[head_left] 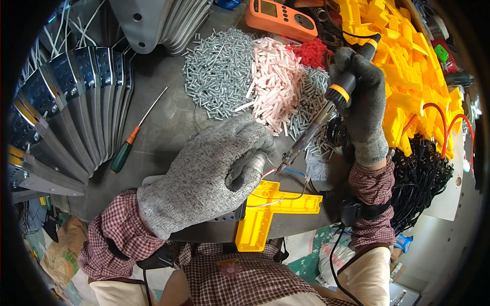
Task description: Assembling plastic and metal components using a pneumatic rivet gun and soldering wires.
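Note:
My left hand [214, 173], in a grey knit glove, is closed over thin wires at the top of a yellow cross-shaped plastic part [270, 206] near the table's front edge. My right hand [360, 97], in a dark grey glove, grips a black and orange soldering iron [326, 115]. The iron slants down to the left, and its tip sits at the red, blue and white wires [286, 176] right beside my left fingers. What exactly my left fingers pinch is hidden by the glove.
Behind lie heaps of silver screws [217, 71], pale pink plastic pieces [273, 84] and small red bits [310, 52]. Yellow plastic parts [408, 76] pile at the right above black cables [418, 173]. A green-handled screwdriver [135, 135], metal brackets [76, 112] and an orange meter [280, 18] are there too.

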`<state>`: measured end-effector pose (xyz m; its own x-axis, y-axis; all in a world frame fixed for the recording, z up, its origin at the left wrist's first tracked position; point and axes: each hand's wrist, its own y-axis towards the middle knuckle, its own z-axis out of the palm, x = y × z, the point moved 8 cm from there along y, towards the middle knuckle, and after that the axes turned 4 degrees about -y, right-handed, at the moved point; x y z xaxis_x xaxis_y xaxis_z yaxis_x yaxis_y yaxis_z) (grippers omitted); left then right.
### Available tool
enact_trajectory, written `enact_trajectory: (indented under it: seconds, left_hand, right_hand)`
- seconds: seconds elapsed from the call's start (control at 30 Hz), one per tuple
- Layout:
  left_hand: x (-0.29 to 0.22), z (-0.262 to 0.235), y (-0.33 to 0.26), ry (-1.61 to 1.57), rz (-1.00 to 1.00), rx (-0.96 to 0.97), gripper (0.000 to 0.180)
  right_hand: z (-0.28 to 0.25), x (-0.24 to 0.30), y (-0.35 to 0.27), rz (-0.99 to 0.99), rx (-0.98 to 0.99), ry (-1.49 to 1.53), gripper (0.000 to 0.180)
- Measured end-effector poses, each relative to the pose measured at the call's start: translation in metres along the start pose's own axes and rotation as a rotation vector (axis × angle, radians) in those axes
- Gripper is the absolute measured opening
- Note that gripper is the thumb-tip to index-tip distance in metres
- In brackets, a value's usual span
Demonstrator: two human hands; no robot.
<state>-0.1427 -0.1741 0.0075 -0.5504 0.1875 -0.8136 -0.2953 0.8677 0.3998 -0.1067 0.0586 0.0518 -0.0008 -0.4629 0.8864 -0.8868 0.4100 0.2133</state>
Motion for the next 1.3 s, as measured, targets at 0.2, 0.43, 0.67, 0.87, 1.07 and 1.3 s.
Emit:
enact_trajectory:
  seconds: [0.2, 0.43, 0.67, 0.87, 1.07, 1.3]
  left_hand:
    - [0.003, 0.0, 0.004, -0.133, -0.124, -0.019, 0.024]
    - [-0.014, -0.019, -0.002, -0.054, -0.062, -0.133, 0.024]
    - [-0.036, 0.001, -0.023, -0.04, -0.026, -0.114, 0.037]
    - [-0.037, 0.009, -0.027, -0.049, -0.045, -0.147, 0.039]
    - [-0.038, 0.009, -0.022, -0.005, -0.071, -0.078, 0.04]
    - [-0.04, 0.009, -0.02, -0.01, -0.024, -0.144, 0.036]
  right_hand:
    - [0.001, 0.003, 0.005, -0.034, 0.102, -0.065, 0.023]
    - [-0.021, 0.03, 0.001, -0.047, -0.068, -0.241, 0.026]
    - [-0.009, 0.008, -0.022, 0.167, 0.048, 0.412, 0.025]
    - [0.006, 0.004, -0.026, 0.231, 0.129, 0.517, 0.027]
    - [0.006, -0.005, -0.026, 0.273, 0.042, 0.468, 0.028]
    - [0.002, -0.007, -0.026, 0.271, 0.02, 0.438, 0.029]
